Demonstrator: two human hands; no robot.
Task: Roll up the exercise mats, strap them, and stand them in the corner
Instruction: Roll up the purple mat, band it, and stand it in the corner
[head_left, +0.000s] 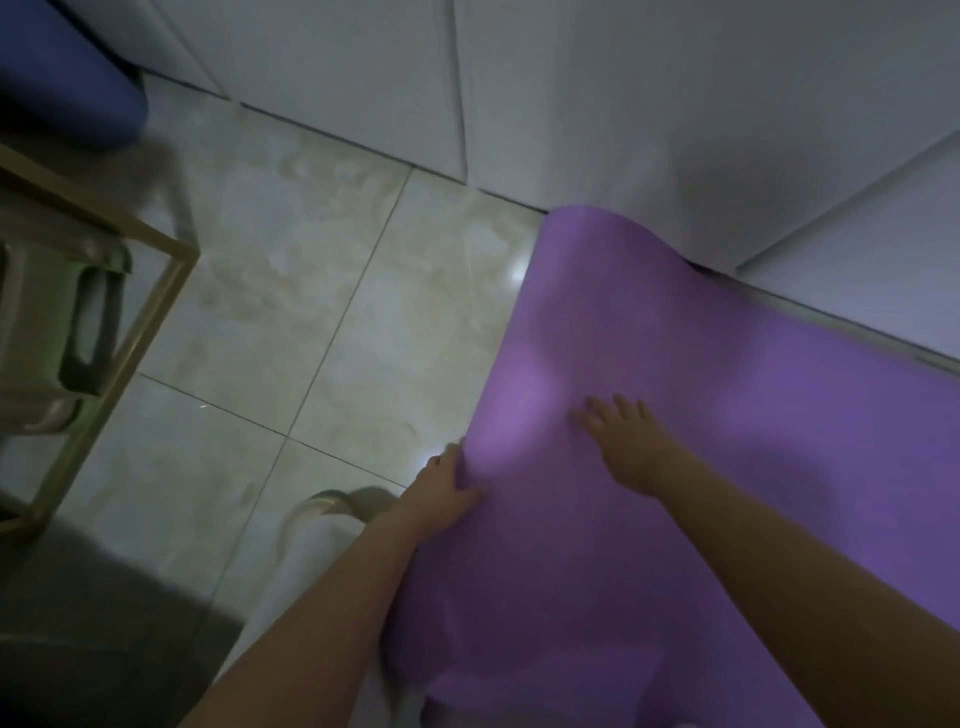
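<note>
Risk: purple mat (701, 364) could spring loose or roll crooked, as only the left hand (447, 488) grips its lifted edge. The right hand (623, 441) lies flat on top, fingers straight. Mat's far end rides up the white panel (623, 104) at 1 o'clock and may snag. Mat lies under both hands, spreading towards 4 o'clock.

Floor (291, 291): pale glossy marbled tiles, dark grout lines, small glare spot (519, 273) far right.
Panels (597, 93): white, flat, along far and right sides, meeting the floor.
Frame (150, 312): light wood, left.
Plastic item (78, 322): grey-green, inside the frame, blurred.
Rug (93, 623): dark grey, near left.
Light: dim.
</note>
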